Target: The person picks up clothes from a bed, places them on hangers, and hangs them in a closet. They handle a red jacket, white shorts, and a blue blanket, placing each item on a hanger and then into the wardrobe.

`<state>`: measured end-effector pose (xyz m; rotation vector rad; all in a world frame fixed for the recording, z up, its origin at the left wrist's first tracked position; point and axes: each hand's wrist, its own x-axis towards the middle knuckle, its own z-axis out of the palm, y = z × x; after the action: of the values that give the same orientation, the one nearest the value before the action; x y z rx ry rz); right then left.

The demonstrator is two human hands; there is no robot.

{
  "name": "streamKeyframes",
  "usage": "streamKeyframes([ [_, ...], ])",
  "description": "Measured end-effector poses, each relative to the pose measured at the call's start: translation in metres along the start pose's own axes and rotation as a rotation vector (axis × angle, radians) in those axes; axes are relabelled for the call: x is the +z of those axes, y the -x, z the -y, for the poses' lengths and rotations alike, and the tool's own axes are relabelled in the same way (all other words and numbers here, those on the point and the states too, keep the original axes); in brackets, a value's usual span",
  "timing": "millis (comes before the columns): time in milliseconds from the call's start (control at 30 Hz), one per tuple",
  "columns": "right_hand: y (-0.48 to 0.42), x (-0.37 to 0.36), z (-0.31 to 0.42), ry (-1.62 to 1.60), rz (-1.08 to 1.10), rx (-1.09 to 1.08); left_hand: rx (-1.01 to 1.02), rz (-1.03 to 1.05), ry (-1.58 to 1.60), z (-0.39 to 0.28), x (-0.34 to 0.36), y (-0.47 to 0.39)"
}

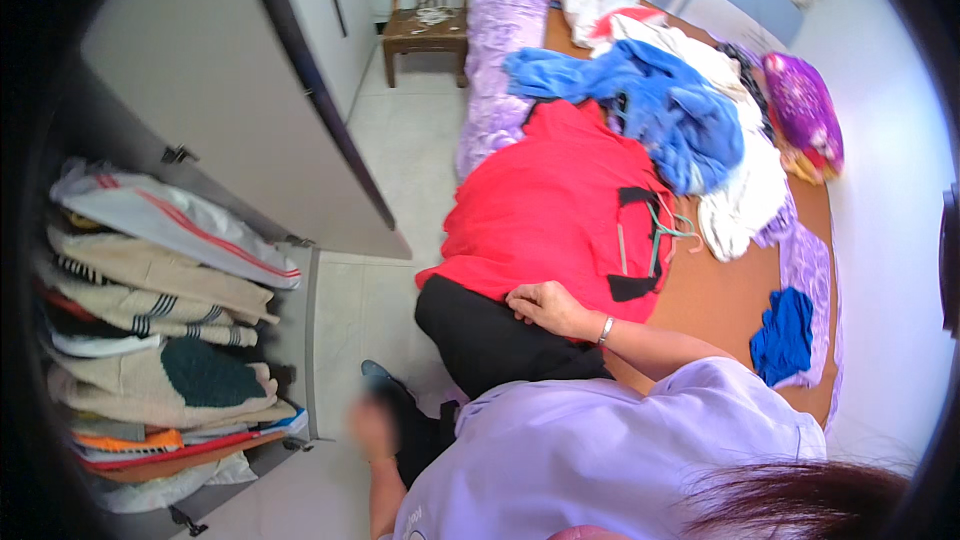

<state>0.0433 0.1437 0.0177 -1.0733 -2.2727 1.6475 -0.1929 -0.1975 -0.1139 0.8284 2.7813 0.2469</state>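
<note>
My right hand (551,307) has its fingers curled on the black cloth over my bent leg (480,337), at the lower edge of a red garment (555,202). It is not clear whether the fingertips pinch anything. That garment is spread on the bed and has black trim. Light green (660,229) and pink hangers (691,241) lie at its right side. Low at my left side hangs my left hand (371,424), beside my other leg. It is blurred, so its fingers cannot be made out.
To the left stands an open wardrobe with stacked folded clothes (165,307) and a swung-out door (225,90). A blue fleece garment (660,112), white clothes (750,195), a dark blue cloth (782,337) and a purple pillow (804,109) lie on the bed. A wooden chair (424,34) stands beyond.
</note>
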Motion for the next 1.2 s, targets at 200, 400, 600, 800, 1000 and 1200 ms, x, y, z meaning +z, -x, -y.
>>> streamKeyframes([
  [200, 0.044, -0.070, -0.046, -0.233, -0.337, 0.131, 0.390, -0.193, -0.042, -0.018, -0.008, 0.014],
  [400, 0.067, -0.157, -0.114, -0.602, -0.793, 0.277, 0.102, 0.233, -0.119, -0.010, -0.008, 0.020],
  [600, 0.063, -0.182, -0.161, -0.586, -0.837, 0.454, 0.090, 0.244, -0.140, -0.016, -0.001, 0.033],
  [800, 0.051, -0.200, -0.242, 0.100, -0.900, 0.387, 0.014, 0.255, -0.083, -0.039, -0.013, 0.035],
  [1000, 0.053, -0.196, -0.201, -0.376, -0.666, 0.472, -0.138, 0.172, -0.029, -0.028, -0.007, 0.047],
  [1200, 0.043, -0.197, -0.212, -0.011, -0.690, 0.513, -0.138, 0.171, -0.033, -0.034, -0.010, 0.049],
])
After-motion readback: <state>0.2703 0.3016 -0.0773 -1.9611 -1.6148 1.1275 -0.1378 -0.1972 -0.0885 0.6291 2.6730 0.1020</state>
